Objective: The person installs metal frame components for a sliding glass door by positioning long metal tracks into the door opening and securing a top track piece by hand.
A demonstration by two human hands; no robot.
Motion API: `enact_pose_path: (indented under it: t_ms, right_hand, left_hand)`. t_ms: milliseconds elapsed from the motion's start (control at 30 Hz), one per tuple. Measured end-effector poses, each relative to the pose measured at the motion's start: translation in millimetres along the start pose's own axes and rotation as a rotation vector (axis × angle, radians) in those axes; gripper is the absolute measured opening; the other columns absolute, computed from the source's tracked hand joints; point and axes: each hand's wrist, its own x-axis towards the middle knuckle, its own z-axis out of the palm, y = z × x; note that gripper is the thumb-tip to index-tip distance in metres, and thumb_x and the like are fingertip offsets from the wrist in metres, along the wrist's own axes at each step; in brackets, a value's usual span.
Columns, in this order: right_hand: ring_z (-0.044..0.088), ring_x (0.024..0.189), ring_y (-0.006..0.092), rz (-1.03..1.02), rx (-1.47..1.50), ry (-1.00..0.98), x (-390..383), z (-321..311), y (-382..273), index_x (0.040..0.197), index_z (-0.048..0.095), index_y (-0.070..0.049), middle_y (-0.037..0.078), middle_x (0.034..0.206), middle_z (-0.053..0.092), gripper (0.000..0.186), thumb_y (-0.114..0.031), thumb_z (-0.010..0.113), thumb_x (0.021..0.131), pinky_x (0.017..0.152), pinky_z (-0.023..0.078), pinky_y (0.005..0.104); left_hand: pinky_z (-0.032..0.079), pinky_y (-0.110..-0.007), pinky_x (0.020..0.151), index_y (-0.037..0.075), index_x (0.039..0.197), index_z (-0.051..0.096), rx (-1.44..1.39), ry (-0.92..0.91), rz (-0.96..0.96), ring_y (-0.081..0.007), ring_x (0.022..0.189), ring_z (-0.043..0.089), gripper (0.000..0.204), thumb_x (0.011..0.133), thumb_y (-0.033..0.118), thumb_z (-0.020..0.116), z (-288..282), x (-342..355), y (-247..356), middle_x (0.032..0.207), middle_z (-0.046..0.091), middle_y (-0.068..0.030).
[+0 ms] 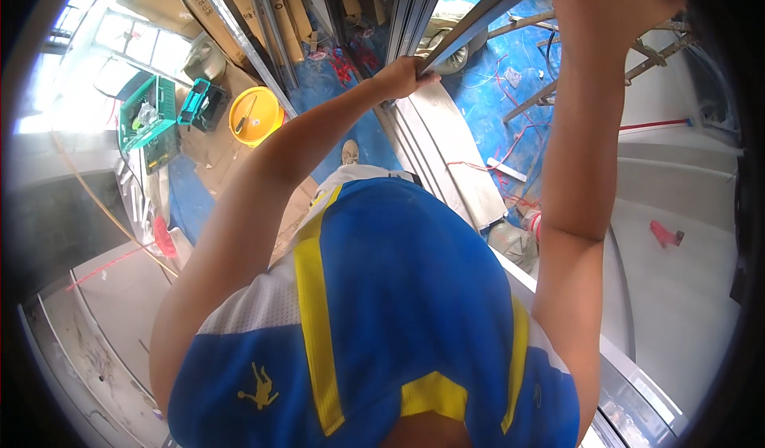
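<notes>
Right below the camera I see a blue shirt with yellow stripes (382, 305), and it fills the low middle of the view and hides the floor under it. My two bare arms go up from beside it.

My left hand (402, 78) is wrapped on the low end of a long grey metal bar (478, 16). The fingers are curled tight over the bar's edge, and the thumb side lies along it. The bar slants up to the right, toward the top of the view. My right hand (613, 6) is up high at the top edge, closed like a fist where the same bar ends. I cannot tell just how those fingers sit, since I see the back of the hand only and the bar goes behind it.

Just past the left hand stand more tall grey metal rails (414, 10), side by side, close to the bar. Under the hands, far down, flat pale boards (454, 153) lie on a blue floor sheet (478, 97), with thin red wires (510, 149) lying across them. One grey shoe (350, 152) shows next to the boards.

Far off to the left sits a round yellow plastic bucket (256, 116). Beside it is a small teal tool case (202, 104), then a green plastic crate (148, 121). Brown cardboard sheets (231, 18) lean at the top left.
</notes>
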Motion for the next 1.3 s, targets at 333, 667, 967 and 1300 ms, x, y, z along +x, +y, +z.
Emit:
enact_pose_path:
  t_ms: [333,667,967,1300]
  right_hand:
    - [0.043,0.05,0.0004,0.007,0.077,-0.089,23,4,53,0.084,0.066,-0.007,-0.008,0.063,0.054,0.018,-0.019,0.077,0.092,0.045,0.029,0.021]
    - [0.064,0.091,0.0162,-0.298,-0.154,-0.043,83,27,99,0.152,0.031,0.006,0.02,0.116,0.067,0.069,-0.013,0.067,0.096,0.081,0.052,0.0289]
    - [0.058,0.123,0.0359,-0.262,-0.277,-0.078,133,54,106,0.153,0.03,0.007,0.031,0.137,0.054,0.07,-0.017,0.064,0.097,0.104,0.045,0.0403]
    - [0.049,0.113,0.0371,-0.399,-0.453,-0.02,143,77,128,0.15,0.035,0.009,0.023,0.12,0.046,0.072,-0.025,0.068,0.095,0.101,0.041,0.0435]
  left_hand:
    - [0.054,-0.047,0.074,0.001,0.099,0.07,0.154,0.046,-0.081,-0.0387,0.082,0.071,0.044,0.093,0.045,0.07,-26,22,14,0.086,0.072,-0.0204]
    - [0.03,-0.06,0.112,-0.004,0.151,0.026,0.392,0.959,0.527,-0.0482,0.134,0.038,0.095,0.078,0.025,0.08,-96,62,111,0.147,0.038,-0.0284]
    - [0.019,-0.06,0.121,-0.005,0.153,0.023,0.494,1.094,0.602,-0.0507,0.147,0.022,0.096,0.073,0.012,0.073,-166,90,192,0.155,0.025,-0.0313]
    - [0.016,-0.059,0.123,-0.009,0.155,0.015,0.544,1.119,0.535,-0.0511,0.15,0.015,0.102,0.072,0.011,0.072,-191,102,197,0.158,0.018,-0.033]
